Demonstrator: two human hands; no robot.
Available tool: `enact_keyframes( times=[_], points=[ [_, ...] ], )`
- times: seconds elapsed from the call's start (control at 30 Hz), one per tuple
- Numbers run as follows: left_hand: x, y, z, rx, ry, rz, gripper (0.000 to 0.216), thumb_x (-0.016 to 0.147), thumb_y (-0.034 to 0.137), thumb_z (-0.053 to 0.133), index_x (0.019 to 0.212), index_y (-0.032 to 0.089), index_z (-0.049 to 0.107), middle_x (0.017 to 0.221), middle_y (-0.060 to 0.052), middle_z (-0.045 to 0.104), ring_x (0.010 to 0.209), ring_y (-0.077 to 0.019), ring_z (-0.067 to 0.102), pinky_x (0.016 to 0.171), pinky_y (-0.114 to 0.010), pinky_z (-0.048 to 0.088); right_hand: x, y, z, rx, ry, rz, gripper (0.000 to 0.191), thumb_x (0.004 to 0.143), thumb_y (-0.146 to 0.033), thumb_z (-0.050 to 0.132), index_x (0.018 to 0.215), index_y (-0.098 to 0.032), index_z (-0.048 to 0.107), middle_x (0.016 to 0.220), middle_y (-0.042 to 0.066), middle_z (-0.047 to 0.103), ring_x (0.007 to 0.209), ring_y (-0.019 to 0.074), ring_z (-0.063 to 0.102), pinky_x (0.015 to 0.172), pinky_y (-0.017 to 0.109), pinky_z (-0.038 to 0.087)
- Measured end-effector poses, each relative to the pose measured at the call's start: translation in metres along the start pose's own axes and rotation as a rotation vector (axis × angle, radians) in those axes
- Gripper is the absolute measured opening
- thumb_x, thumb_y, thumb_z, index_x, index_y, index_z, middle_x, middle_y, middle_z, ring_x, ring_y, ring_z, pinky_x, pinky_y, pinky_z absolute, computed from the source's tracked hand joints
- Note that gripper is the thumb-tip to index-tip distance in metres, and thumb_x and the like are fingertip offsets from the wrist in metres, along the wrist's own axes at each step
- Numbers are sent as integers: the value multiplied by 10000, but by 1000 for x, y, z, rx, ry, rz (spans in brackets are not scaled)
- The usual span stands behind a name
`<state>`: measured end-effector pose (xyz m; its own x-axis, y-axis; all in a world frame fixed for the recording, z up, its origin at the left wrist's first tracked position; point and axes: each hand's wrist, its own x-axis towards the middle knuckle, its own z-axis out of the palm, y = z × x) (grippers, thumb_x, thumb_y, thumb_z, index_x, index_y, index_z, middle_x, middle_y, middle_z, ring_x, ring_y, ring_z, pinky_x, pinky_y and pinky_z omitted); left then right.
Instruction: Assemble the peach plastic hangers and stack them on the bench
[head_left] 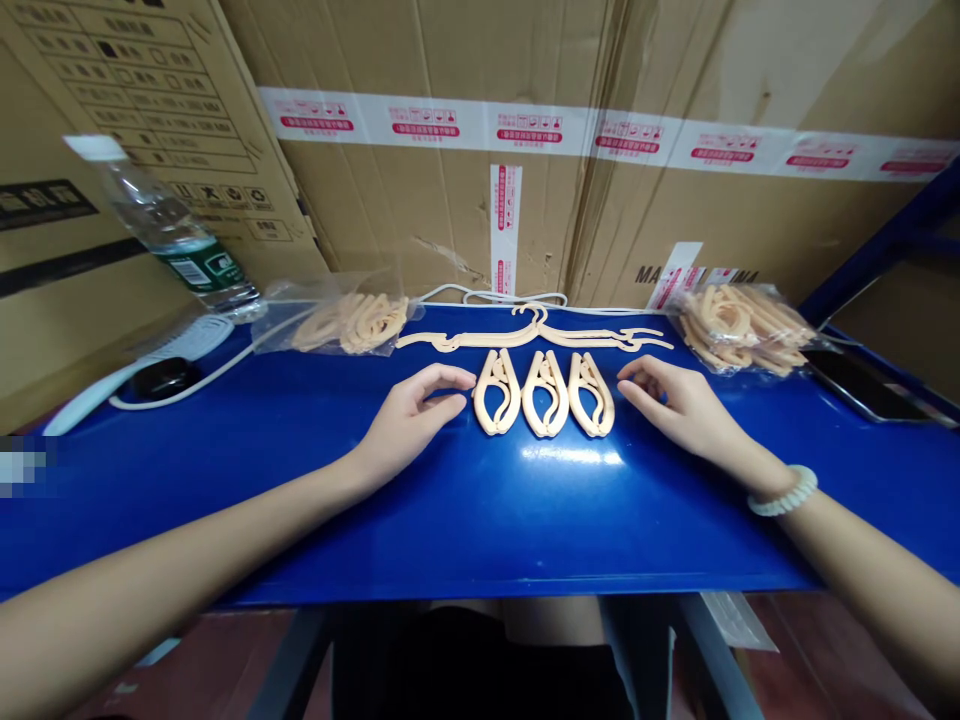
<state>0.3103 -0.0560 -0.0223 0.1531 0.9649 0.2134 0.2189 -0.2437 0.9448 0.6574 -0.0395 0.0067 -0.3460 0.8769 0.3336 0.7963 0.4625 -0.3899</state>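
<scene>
Three beige plastic clips (545,393) lie side by side on the blue table (480,520). Behind them lies a flat beige hanger frame (536,335). My left hand (412,415) rests on the table just left of the clips, fingers loosely curled and apart, its fingertips near the leftmost clip and holding nothing. Just right of the clips, my right hand (679,400) rests with its fingers curved and apart, also holding nothing. A pale bead bracelet (784,492) sits on my right wrist.
A clear bag of beige parts (349,322) lies back left, another bag (739,325) back right. A water bottle (169,230) leans at far left above a black mouse (161,377) and white cable. A dark phone (862,385) lies at right. Cardboard boxes (525,130) stand behind.
</scene>
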Motion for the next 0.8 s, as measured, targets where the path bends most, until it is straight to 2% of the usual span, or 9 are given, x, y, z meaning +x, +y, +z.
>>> enact_keyframes(
  times=[0.17, 0.37, 0.53, 0.67, 0.8],
  points=[
    [2, -1, -2, 7, 35, -13, 269, 781, 361, 688, 985, 184, 687, 1104, -91, 721, 1130, -292, 649, 995, -457, 521, 4, 12, 3, 17, 94, -1, 192, 944, -411, 539, 888, -227, 543, 736, 27, 626, 630, 197, 573, 602, 318, 440],
    [2, -1, -2, 13, 8, 30, 241, 787, 333, 676, 976, 185, 683, 1058, -79, 720, 1079, -266, 669, 965, -432, 551, 10, 26, -2, -45, 207, 49, 266, 986, -463, 456, 812, -268, 406, 683, 18, 557, 593, 204, 524, 566, 325, 414],
    [1, 0, -1, -2, -8, 49, 223, 803, 328, 662, 971, 182, 680, 1033, -79, 721, 1039, -253, 682, 920, -408, 570, 23, 31, -6, -135, 174, 32, 360, 999, -474, 421, 714, -263, 356, 600, 2, 506, 531, 182, 475, 531, 312, 356],
    [0, 1, 0, -4, -34, 58, 216, 812, 334, 655, 963, 180, 675, 1018, -79, 719, 1011, -249, 687, 873, -388, 584, 40, 40, -5, -208, 127, 60, 349, 968, -447, 489, 690, -251, 408, 601, 20, 555, 534, 190, 518, 539, 312, 367],
    [-1, 1, 1, -3, -40, 76, 214, 822, 339, 656, 961, 176, 668, 1015, -75, 709, 991, -234, 683, 891, -388, 581, 60, 54, -3, -243, 81, 15, 146, 949, -290, 504, 880, -197, 591, 799, 104, 696, 739, 267, 655, 671, 355, 493]
  ],
)
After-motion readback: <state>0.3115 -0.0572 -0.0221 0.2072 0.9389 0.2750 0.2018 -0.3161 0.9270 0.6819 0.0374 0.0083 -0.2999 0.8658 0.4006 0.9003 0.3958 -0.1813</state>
